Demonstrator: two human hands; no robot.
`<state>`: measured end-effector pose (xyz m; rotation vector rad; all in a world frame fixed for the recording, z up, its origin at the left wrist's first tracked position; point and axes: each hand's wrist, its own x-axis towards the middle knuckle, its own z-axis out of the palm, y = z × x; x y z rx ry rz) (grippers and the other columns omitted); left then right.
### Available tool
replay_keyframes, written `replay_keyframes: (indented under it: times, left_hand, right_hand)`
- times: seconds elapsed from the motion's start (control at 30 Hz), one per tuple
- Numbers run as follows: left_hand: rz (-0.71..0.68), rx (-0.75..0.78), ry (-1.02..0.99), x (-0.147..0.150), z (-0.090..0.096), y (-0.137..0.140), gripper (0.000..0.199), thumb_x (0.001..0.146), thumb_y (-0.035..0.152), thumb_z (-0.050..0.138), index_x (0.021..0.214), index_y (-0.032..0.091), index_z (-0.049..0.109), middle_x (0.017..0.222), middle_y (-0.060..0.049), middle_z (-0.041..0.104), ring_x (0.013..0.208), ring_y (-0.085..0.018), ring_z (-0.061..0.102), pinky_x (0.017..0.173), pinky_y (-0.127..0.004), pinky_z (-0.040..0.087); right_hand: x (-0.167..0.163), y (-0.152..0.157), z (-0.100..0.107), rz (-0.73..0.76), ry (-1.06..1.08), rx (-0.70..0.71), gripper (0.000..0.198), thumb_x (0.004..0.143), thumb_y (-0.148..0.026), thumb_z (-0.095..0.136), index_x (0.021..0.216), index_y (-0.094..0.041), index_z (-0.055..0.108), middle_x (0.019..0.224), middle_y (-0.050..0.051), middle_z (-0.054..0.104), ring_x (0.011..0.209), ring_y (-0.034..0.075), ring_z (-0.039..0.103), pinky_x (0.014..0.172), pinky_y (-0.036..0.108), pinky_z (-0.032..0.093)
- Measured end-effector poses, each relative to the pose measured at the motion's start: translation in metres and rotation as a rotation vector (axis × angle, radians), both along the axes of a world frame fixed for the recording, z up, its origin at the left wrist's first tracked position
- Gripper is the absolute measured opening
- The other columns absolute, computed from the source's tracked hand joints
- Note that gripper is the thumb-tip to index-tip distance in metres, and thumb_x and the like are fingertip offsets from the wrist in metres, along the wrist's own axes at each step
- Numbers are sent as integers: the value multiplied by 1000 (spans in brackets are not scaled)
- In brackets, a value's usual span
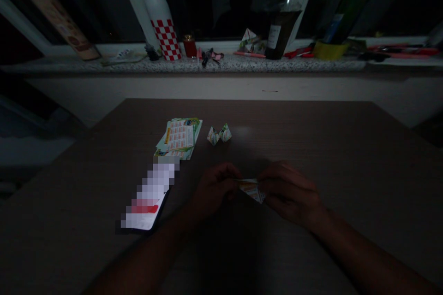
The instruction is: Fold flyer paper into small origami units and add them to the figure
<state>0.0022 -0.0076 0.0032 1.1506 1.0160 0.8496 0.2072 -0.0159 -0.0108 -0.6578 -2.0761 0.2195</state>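
Between my two hands is a folded paper ticket, printed in orange and white, held just above the table. My left hand pinches its left corner with thumb and forefinger. On the other side, my right hand has its fingers closed over the right end and hides part of it. Beyond my hands, two small folded paper pieces stand side by side on the table. To their left lies a loose stack of printed paper tickets, green, white and orange.
A phone with a lit, blurred screen lies left of my left arm on the brown table. Behind, the stone windowsill bears a red-checked white bottle, a dark cup, a green bottle and a folded paper shape.
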Motion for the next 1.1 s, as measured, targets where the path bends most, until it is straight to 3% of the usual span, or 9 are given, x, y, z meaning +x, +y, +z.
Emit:
replay_keyframes:
  times: [0.23, 0.4, 0.53, 0.67, 0.87, 0.97, 1.1]
  left_hand:
    - [37, 8, -22, 1, 0, -1, 4, 64, 14, 55, 67, 16, 54, 50, 7, 46, 43, -6, 41, 44, -18, 30]
    - [-47, 82, -60, -4, -1, -1, 16, 74, 24, 64, 87, 14, 65, 65, 1, 64, 57, -10, 57, 58, -23, 44]
    - [-163, 114, 81, -9, 2, -1, 31, 70, 22, 72, 101, 17, 68, 85, -3, 72, 75, -15, 64, 69, -26, 48]
    - [-170, 273, 302, -11, 5, 0, 26, 70, 21, 73, 96, 19, 72, 94, -3, 73, 89, -18, 65, 82, -29, 48]
    - [96, 501, 445, -20, 5, -1, 26, 69, 26, 76, 94, 20, 70, 90, -3, 72, 83, -18, 66, 76, -28, 50]
    - [39, 671, 477, -20, 6, -1, 11, 75, 26, 71, 84, 20, 71, 87, -3, 72, 83, -17, 66, 79, -28, 50]
    - [-53, 752, 477, -18, 7, 1, 10, 79, 23, 67, 87, 20, 72, 86, -3, 73, 81, -16, 67, 77, -28, 51]
  right_hand:
    - [-3, 0, 1, 9, 40, -12, 17, 78, -9, 61, 89, -21, 66, 88, 6, 68, 81, 20, 65, 71, 37, 53]
    - [-4, -1, 7, 8, 120, -75, 19, 78, -8, 60, 92, -20, 65, 83, 7, 69, 77, 20, 67, 66, 35, 55]
    - [-4, -3, 10, -2, 168, -104, 19, 79, -6, 59, 91, -20, 66, 81, 7, 70, 74, 19, 68, 62, 31, 57]
    - [-5, -5, 11, 37, 162, -116, 19, 79, -6, 60, 91, -18, 66, 84, 9, 71, 78, 20, 68, 66, 32, 57]
    - [-3, -6, 7, -25, 182, -159, 16, 79, -8, 60, 88, -19, 67, 85, 9, 72, 76, 19, 69, 64, 30, 58]
    - [-3, -5, 5, -47, 208, -199, 14, 77, -8, 63, 85, -18, 67, 83, 8, 72, 75, 19, 70, 64, 29, 57]
    - [-4, -5, 4, -63, 226, -254, 12, 76, -8, 64, 82, -18, 68, 78, 7, 72, 71, 19, 70, 62, 28, 57]
